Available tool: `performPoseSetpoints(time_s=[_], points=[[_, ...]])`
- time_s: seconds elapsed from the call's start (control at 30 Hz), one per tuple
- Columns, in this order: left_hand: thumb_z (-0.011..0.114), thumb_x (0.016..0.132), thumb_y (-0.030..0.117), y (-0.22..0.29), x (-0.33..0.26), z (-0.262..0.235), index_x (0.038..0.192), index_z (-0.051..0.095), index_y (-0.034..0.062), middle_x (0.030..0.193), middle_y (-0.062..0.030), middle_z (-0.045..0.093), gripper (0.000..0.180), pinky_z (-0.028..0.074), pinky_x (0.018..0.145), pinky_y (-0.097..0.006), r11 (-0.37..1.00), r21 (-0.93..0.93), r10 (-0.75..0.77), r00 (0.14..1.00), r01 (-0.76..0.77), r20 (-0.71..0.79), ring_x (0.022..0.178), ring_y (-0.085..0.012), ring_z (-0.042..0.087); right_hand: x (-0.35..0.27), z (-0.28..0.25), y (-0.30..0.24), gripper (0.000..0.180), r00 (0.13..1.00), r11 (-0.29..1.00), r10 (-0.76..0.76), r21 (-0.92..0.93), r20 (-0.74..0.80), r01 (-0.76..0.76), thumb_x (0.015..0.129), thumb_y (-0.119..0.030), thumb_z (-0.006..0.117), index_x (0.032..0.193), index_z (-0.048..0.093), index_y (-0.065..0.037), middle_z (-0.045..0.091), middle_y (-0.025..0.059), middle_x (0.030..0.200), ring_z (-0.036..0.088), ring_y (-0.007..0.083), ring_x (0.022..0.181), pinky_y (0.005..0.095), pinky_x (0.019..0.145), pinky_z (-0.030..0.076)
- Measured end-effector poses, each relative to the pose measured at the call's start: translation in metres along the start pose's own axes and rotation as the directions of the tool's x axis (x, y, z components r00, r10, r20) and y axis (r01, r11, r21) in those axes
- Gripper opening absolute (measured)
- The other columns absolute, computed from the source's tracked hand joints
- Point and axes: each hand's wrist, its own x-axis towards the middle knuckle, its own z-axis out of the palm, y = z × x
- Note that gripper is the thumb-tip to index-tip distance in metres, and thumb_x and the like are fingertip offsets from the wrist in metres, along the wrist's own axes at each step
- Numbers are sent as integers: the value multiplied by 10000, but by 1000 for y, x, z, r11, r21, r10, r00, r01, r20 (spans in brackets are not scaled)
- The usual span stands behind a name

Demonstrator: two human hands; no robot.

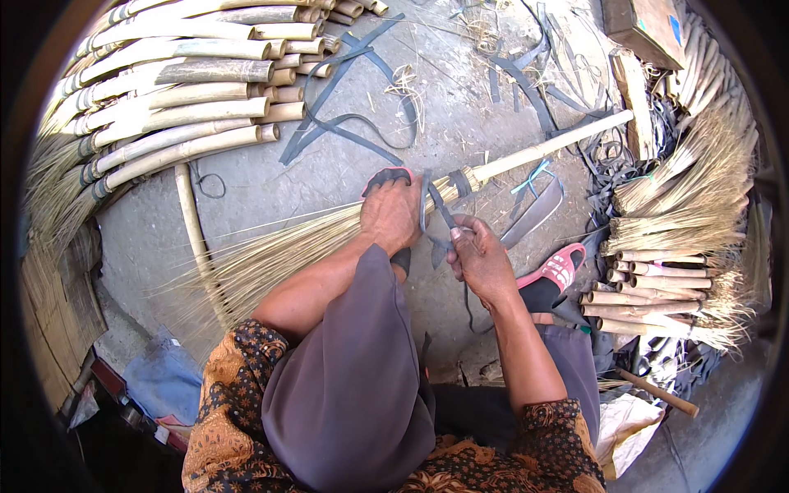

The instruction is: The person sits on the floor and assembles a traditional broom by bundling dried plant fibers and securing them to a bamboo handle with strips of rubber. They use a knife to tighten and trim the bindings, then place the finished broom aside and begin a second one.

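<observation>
A broom [552, 148] with a pale bamboo handle and straw bristles lies aslant before me, its handle pointing to the far right. My left hand [389, 215] is wrapped over the bristles and holds the broom down, close to my foot in a pink sandal. Between the fingertips of my right hand [483, 256] is pinched a dark rubber strip [442, 205], which runs up to the bristles just left of the bound neck. A dark band [460, 183] circles that neck. Part of the strip is hidden behind my hands.
Stacked brooms [214, 111] fill the far left; bundles of straw and bamboo [657, 279] lie at right. A curved blade [534, 214] rests beside my right foot [552, 271]. Rubber strips [362, 131] are scattered on the floor. A wooden box [645, 31] stands far right.
</observation>
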Motion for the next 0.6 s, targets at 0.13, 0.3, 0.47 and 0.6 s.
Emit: performPoseSetpoints(time_s=[0.13,0.3,0.47,0.6], points=[[812,815,254,2,-1,3,1287,614,95,1131,-172,713,536,507,971,-447,998,-68,-5,1000,3,-21,1117,-343,697,-5,3,1,245,881,832,-471,-356,-48,426,1105,-219,554,1032,659,-11,656,105,798,665,226,704,384,666,514],[814,818,263,0,3,5,1219,650,67,1098,-179,726,476,509,984,-444,998,-66,-3,997,-2,-75,1108,-349,700,-40,9,-11,239,916,861,-393,-319,77,396,1114,-212,537,990,618,-24,613,138,783,631,313,721,409,688,497],[835,773,285,-12,12,-9,1123,715,53,1024,-217,753,437,558,902,-468,973,-221,-75,997,72,-4,1006,-388,731,-74,-10,30,260,947,902,-307,-289,92,320,1120,-235,536,965,605,-38,604,156,785,634,306,711,403,681,490],[859,738,286,-18,5,-38,1115,725,30,973,-214,755,475,560,843,-480,884,-459,-21,988,90,154,943,-403,733,-46,-31,86,269,969,893,-240,-379,51,242,1120,-237,542,950,596,-35,598,147,780,621,301,705,399,687,492]])
